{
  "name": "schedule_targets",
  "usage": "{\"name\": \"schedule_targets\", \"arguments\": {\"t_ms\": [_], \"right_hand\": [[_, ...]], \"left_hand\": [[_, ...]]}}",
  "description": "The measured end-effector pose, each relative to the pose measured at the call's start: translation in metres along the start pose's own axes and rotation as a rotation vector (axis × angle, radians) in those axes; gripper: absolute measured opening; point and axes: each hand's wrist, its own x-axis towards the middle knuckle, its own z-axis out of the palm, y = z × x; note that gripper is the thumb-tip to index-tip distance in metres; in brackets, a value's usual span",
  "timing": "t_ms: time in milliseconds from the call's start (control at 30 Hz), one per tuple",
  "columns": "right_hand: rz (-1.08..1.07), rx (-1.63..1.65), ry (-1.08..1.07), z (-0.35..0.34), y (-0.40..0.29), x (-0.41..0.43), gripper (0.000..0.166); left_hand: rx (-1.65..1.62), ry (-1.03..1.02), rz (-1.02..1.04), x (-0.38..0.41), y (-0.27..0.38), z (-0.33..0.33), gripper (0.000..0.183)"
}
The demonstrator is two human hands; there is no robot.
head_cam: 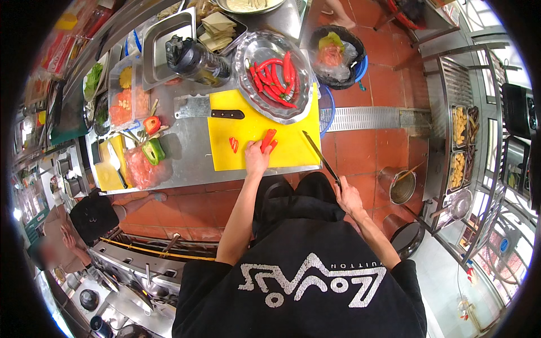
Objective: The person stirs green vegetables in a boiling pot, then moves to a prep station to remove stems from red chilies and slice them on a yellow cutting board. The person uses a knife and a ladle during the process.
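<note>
My left hand (pixel 257 157) rests on the yellow cutting board (pixel 224 159) and grips red chili pieces (pixel 269 139) that stick out past its fingers. A small cut piece of red chili (pixel 233 144) lies left of that hand. Off the board's right side, my right hand (pixel 348 196) holds a knife (pixel 322 157) by its handle, the blade pointing up-left over the board. A cleaver (pixel 207 110) lies across the board's upper left edge. At the board's top, a scalloped metal tray (pixel 249 91) holds several whole red chilies (pixel 274 78).
A black bottle (pixel 198 61), a steel pan (pixel 148 50) and a clear plastic container (pixel 134 95) stand behind the board. A green pepper (pixel 153 151) rests on a bag at left. A lined bin (pixel 357 53) is at right. Another person (pixel 63 236) is at lower left.
</note>
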Motion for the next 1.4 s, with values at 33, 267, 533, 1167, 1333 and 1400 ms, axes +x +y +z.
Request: {"name": "schedule_targets", "arguments": {"t_ms": [33, 267, 533, 1167, 1333, 1400], "right_hand": [[-0.007, 0.015, 0.005, 0.003, -0.004, 0.0, 0.028], [-0.002, 0.109, 0.031, 0.011, -0.005, 0.0, 0.028], [0.011, 0.135, 0.061, 0.006, -0.007, -0.008, 0.026], [-0.012, 0.138, 0.047, 0.007, -0.016, -0.01, 0.024], [-0.013, 0.137, 0.088, 0.006, -0.01, -0.019, 0.026], [-0.003, 0.151, 0.101, 0.006, -0.009, -0.023, 0.026]], "left_hand": [[0.026, -0.01, -0.016, 0.002, 0.0, -0.004, 0.02], [-1.277, -0.316, -0.593, 0.006, 0.01, -0.03, 0.026], [-1.401, -0.432, -0.658, -0.002, 0.025, -0.028, 0.034], [-1.316, -0.452, -0.52, -0.004, 0.013, -0.026, 0.029], [-1.097, -0.533, -0.516, -0.001, 0.031, -0.007, 0.027], [-0.898, -0.535, -0.475, 0.001, 0.04, 0.004, 0.027]]}}
